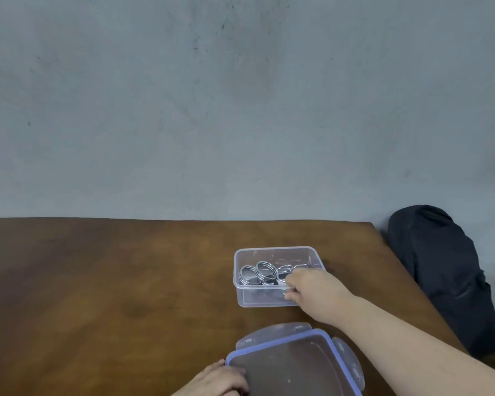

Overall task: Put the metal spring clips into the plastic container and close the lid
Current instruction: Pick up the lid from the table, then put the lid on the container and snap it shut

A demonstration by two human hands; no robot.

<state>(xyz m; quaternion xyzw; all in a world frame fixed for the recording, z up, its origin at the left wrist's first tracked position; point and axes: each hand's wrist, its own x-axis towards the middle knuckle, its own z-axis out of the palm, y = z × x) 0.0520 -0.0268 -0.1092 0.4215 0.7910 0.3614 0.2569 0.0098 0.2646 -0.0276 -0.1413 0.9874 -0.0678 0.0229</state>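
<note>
Light: dim, flat, diffuse — shadows faint. Soft overall focus; right hand (312,290) slightly blurred. Wide-angle bowing at counter (97,281) edge.

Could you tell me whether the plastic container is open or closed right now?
Open. The container has no lid on it; the lid lies on the table nearer the person, touched by the left hand.

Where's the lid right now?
The lid lies flat on the table at the bottom of the head view, nearer than the container, with the left hand on its left edge.
</note>
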